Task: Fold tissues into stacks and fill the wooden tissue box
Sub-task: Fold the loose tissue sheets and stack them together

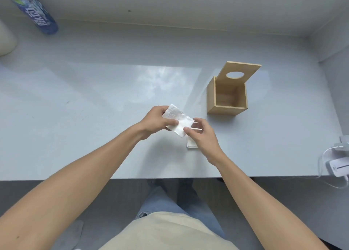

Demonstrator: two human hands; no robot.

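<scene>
A folded white tissue (179, 120) is held just above the table near its front edge. My left hand (154, 122) grips its left end with thumb on top. My right hand (203, 136) pinches its right end between thumb and forefinger. Under my right hand lies a small stack of folded tissues (190, 143), mostly hidden by the hand. The wooden tissue box (226, 109) stands open to the right and farther back, its inside showing nothing. Its lid (242, 68), with a round hole, leans up behind it.
The pale table (94, 108) runs left and back to a wall. A blue drink bottle (32, 9) stands at the far left corner beside a pale rounded object (6, 40). White devices with cables (338, 166) sit at the right front edge.
</scene>
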